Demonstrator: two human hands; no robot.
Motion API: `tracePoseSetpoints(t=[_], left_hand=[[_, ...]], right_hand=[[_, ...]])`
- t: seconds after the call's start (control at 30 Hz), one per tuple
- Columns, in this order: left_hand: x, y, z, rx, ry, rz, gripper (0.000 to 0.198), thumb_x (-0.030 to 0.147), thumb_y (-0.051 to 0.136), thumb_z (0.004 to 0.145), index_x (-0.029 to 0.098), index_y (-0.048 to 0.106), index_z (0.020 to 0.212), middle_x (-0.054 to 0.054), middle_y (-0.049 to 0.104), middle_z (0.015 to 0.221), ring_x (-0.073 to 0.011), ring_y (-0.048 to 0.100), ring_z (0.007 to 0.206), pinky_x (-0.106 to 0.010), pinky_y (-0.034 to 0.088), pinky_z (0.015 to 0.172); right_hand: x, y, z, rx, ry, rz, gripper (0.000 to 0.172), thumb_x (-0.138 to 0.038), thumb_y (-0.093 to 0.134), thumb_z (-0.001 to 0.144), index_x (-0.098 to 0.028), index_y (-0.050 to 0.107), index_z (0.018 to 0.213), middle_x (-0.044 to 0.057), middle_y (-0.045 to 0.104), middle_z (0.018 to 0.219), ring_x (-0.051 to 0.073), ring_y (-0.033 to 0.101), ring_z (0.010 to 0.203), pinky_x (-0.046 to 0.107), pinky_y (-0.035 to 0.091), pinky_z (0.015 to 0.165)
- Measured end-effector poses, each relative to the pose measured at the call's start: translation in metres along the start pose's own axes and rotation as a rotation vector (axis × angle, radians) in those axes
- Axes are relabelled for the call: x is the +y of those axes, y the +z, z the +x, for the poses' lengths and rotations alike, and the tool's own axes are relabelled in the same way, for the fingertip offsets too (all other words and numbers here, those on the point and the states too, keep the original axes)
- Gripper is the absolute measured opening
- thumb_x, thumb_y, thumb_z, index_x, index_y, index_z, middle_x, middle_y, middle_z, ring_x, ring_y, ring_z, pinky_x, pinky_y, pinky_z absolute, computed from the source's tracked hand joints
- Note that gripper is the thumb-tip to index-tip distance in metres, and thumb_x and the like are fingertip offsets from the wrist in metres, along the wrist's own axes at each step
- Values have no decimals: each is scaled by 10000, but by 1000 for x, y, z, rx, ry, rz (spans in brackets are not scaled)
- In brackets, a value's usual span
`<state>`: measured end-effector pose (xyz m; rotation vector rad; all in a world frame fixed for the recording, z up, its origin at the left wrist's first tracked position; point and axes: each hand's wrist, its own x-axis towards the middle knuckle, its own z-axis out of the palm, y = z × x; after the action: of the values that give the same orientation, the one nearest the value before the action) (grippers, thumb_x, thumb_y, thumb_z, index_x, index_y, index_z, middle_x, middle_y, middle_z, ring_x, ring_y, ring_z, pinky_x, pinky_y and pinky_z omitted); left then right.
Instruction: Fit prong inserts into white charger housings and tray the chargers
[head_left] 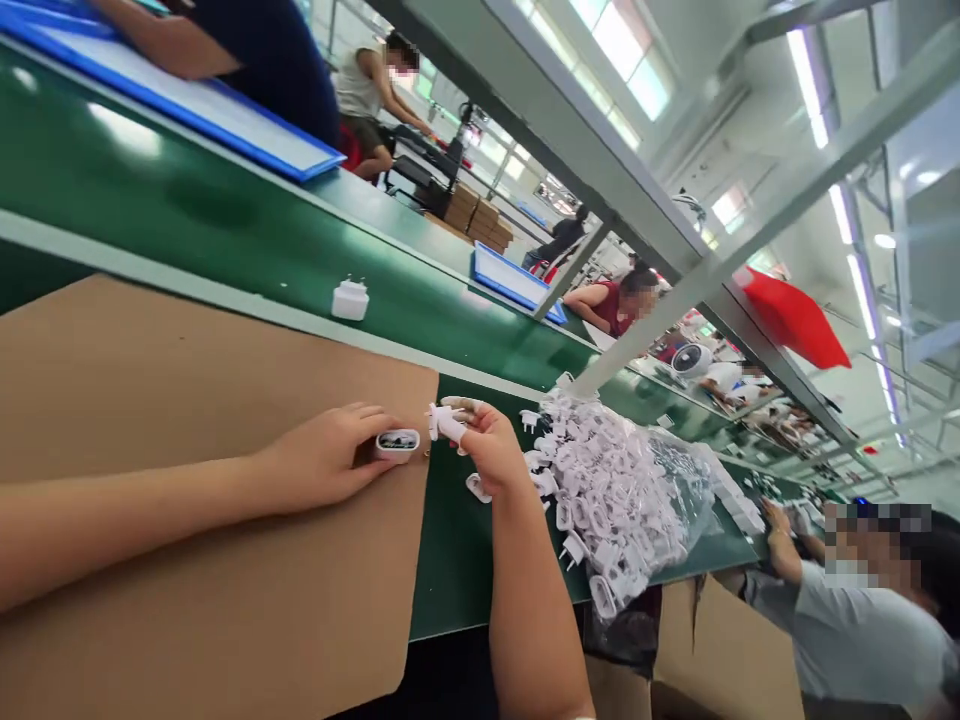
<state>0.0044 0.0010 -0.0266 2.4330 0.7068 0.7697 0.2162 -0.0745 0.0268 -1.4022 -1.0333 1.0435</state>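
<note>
My left hand is closed around a white charger housing, whose oval open end faces right and shows dark parts inside. Just to the right, my right hand pinches a small white plug piece between thumb and fingers. White covers sit on some of its fingertips. A short gap separates the piece from the housing. Below the right hand lies a loose white plug shell. Close by on the right, many more white plug shells spill in a heap from a clear plastic bag.
Brown cardboard covers the green bench under my left arm. One assembled white charger stands beyond it on the green surface. Blue-edged trays lie farther off. A metal post slants over the heap. A co-worker sits at right.
</note>
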Motion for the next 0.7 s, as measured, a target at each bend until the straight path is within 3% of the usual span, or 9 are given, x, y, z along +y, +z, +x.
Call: tracePoseSetpoints(t=[0.13, 0.2, 0.3, 0.7], left_hand=[[0, -3, 4, -51, -22, -167, 470, 623, 591, 881, 216, 764, 1041, -97, 728, 1011, -292, 651, 990, -378, 534, 863], [-1, -5, 6, -75, -27, -197, 456, 623, 553, 917, 209, 745, 903, -91, 692, 897, -275, 629, 908, -365, 512, 791], [-4, -5, 5, -79, -43, -219, 421, 598, 584, 903, 205, 716, 827, -83, 652, 844, -264, 605, 868, -354, 482, 750], [-9, 1, 5, -78, -66, -268, 383, 565, 613, 869, 204, 707, 780, -72, 647, 829, -260, 594, 878, -360, 454, 766]], right_hand=[[4, 18, -12, 66, -177, -308, 317, -410, 838, 765, -212, 777, 1005, 35, 788, 931, 174, 687, 815, 279, 538, 684], [5, 24, -17, 70, -335, -593, 198, -317, 750, 870, -233, 790, 1045, 40, 786, 983, 194, 683, 908, 311, 557, 773], [4, 28, -24, 53, -480, -895, 250, -150, 654, 902, -241, 789, 1092, 48, 765, 993, 206, 661, 976, 325, 561, 851], [7, 31, -20, -72, -589, -1049, 373, -37, 584, 887, -229, 760, 1155, 66, 744, 1048, 212, 668, 1021, 317, 554, 917]])
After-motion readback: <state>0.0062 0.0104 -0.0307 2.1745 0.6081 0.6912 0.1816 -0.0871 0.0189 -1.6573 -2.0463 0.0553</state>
